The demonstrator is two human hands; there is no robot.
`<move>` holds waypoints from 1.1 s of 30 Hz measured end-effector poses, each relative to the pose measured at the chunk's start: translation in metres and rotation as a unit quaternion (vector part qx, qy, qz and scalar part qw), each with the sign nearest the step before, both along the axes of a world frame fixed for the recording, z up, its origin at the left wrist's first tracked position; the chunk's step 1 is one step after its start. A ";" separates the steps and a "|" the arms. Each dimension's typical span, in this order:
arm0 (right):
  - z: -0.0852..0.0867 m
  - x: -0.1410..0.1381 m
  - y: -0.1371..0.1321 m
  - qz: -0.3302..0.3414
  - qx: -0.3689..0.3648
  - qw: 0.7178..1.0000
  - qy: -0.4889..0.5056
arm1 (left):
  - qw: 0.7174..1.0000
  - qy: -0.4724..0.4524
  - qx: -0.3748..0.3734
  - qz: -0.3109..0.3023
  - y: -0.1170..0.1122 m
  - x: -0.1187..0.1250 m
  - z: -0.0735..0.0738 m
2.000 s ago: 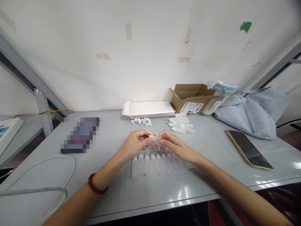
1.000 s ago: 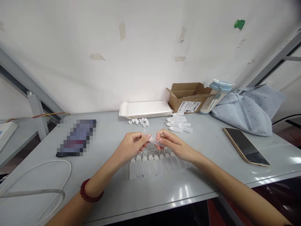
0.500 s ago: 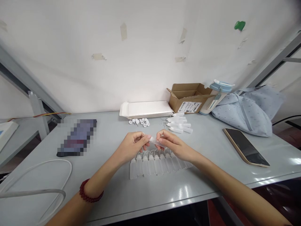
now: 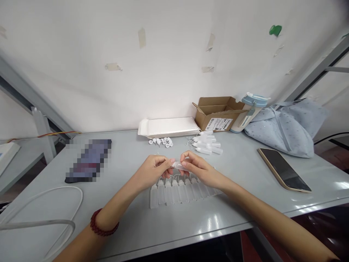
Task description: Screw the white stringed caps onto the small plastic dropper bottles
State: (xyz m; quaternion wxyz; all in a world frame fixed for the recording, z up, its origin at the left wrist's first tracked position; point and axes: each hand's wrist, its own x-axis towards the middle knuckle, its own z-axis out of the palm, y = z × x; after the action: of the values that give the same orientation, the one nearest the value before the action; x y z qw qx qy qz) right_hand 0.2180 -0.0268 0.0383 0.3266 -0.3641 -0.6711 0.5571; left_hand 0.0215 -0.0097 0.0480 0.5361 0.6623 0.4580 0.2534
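Between my two hands is a small translucent dropper bottle [image 4: 180, 166], lying nearly level above the table. My left hand [image 4: 156, 168] pinches its cap end, and the tip is hidden by the fingers. The body of the bottle is gripped by the fingers of my right hand [image 4: 199, 168]. Just below and in front, a row of several similar bottles [image 4: 175, 192] with thin looped strings lies side by side. Small white caps [image 4: 163, 142] are scattered behind my left hand. Beyond my right hand lies a pile of more bottles [image 4: 208, 142].
At the back stand a white packet [image 4: 170, 127], an open cardboard box [image 4: 218, 112] and a tumbler [image 4: 249, 112], beside a pale blue bag [image 4: 283, 131]. A phone [image 4: 283, 169] lies on the right. On the left are a blurred dark object [image 4: 89, 160] and a white cable [image 4: 77, 196].
The bottle has turned slightly toward level between my hands, and its cap end sits a little lower. Both hands keep their grip; the whole view has shifted slightly.
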 end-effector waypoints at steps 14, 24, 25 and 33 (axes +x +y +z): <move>-0.009 -0.002 -0.001 -0.071 0.234 0.952 -0.184 | 0.999 -0.010 -0.004 0.041 -0.001 0.001 0.000; -0.001 0.000 0.000 -0.079 0.038 0.995 -0.056 | 0.994 -0.019 0.109 0.010 -0.008 0.006 0.000; -0.002 0.001 0.001 -0.077 0.021 0.996 -0.038 | 0.993 -0.021 0.115 0.019 -0.009 0.007 0.000; -0.002 0.000 0.000 -0.088 0.043 0.995 -0.029 | 0.999 -0.039 0.023 0.029 -0.007 0.008 0.002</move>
State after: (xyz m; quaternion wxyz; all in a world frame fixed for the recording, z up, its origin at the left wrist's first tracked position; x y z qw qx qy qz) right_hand 0.2185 -0.0266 0.0364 0.3702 -0.4234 -0.6687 0.4863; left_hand 0.0291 -0.0167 0.0496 0.5305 0.6505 0.4495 0.3055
